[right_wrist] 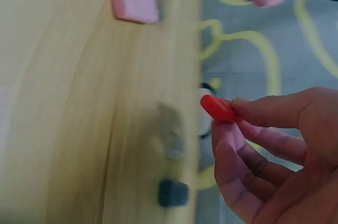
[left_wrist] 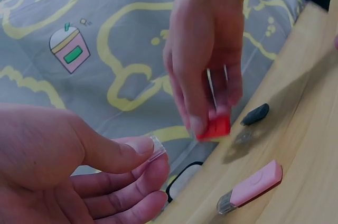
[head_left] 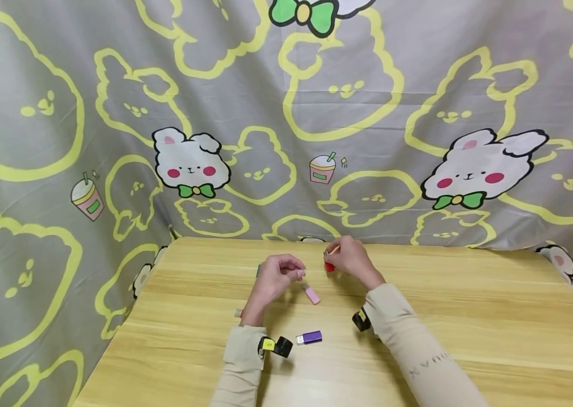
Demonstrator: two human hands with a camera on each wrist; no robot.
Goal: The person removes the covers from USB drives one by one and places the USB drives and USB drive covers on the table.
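Observation:
My left hand [head_left: 278,277] pinches a small clear cap [left_wrist: 157,149] between thumb and forefinger, above the table. To its right, my right hand [head_left: 352,257] holds a red USB stick [right_wrist: 217,109] by thumb and fingertips, also raised. Between and below the hands lies a pink USB stick [head_left: 312,294] with a clear cap on its end. Nearer the front is a purple USB stick [head_left: 312,337], its metal plug bare. A dark USB stick [left_wrist: 256,114] with a clear end lies near the right hand in the left wrist view.
Beside the left wrist another USB plug [head_left: 239,312] shows, mostly covered by the arm. A teal item [head_left: 258,271] peeks out behind the left hand. The wooden table [head_left: 469,316] ends at a grey patterned curtain [head_left: 266,113] along its back.

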